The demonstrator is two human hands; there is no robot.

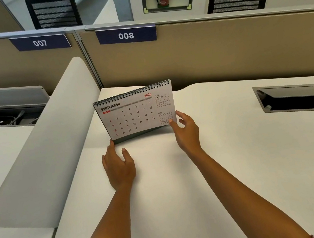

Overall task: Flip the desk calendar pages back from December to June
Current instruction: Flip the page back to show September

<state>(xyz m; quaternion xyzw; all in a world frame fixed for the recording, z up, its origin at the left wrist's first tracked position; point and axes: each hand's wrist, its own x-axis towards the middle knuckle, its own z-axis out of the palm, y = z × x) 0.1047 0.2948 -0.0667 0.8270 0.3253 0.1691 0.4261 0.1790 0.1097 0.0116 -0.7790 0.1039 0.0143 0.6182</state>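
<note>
Both bare forearms reach forward over the white desk. On it, close to the beige partition, stands the desk calendar, spiral-bound along its top edge, showing the September 2026 page, with small AUG and OCT grids at right. Its left hand lies open, fingertips touching the calendar's dark base. Its right hand pinches the page's lower right corner.

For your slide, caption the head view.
Right hand pinches the September page of the desk calendar; left hand steadies its base.
</note>
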